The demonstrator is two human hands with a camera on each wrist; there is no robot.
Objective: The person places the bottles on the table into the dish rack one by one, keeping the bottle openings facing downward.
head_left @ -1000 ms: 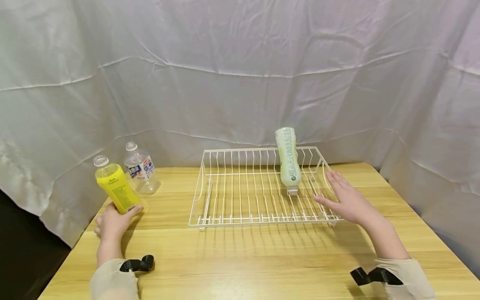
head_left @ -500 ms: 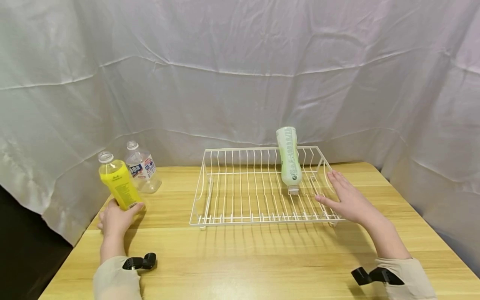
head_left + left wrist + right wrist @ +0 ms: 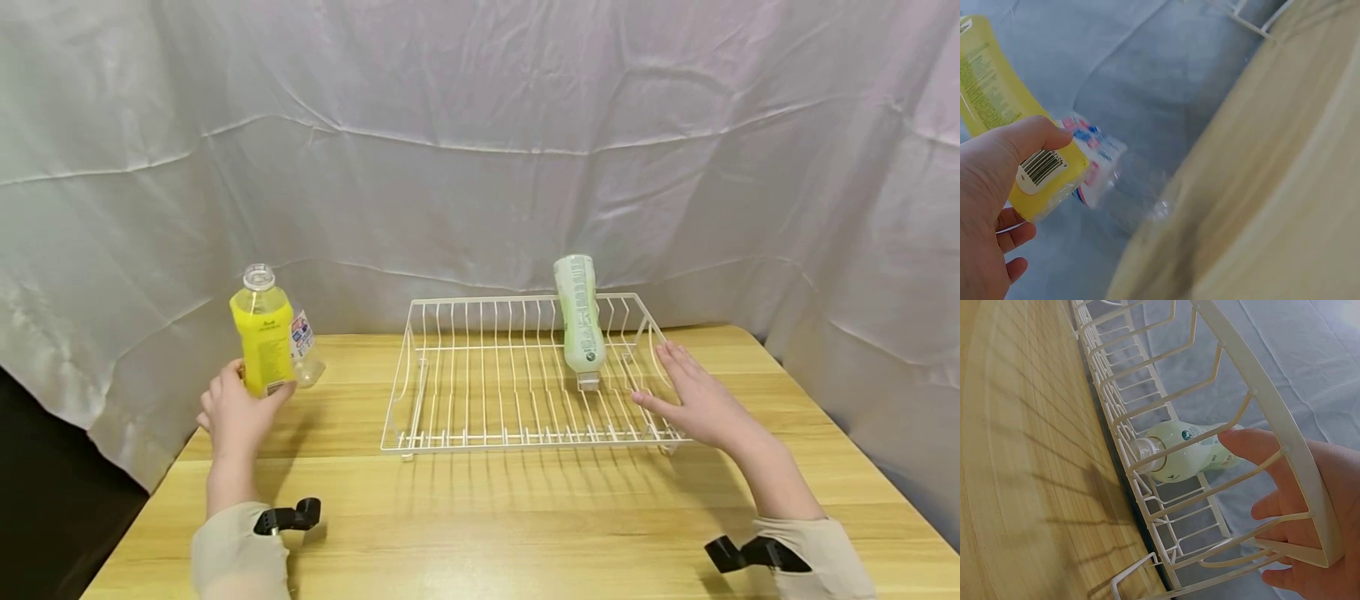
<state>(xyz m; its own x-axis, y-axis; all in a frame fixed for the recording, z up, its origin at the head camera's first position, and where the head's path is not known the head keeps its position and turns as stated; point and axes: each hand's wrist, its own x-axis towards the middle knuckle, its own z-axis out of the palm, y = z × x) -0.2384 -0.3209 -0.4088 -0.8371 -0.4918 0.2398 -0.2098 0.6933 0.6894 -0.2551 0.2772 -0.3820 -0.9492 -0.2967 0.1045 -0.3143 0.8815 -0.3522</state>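
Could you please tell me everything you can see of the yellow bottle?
The yellow bottle looks plastic, with a clear neck, dark print and a white barcode patch near its base. The left hand grips its lower part, holding it nearly upright, neck up. In the head view it partly hides the clear bottle; whether they touch is unclear.

Yellow bottle [image 3: 1005, 97] (barcoded) in hand [image 3: 984, 194]

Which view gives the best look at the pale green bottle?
The head view: the pale green bottle shows at full length there. In the right wrist view, the white rack and right hand partly cover it; the left wrist view doesn't show it.
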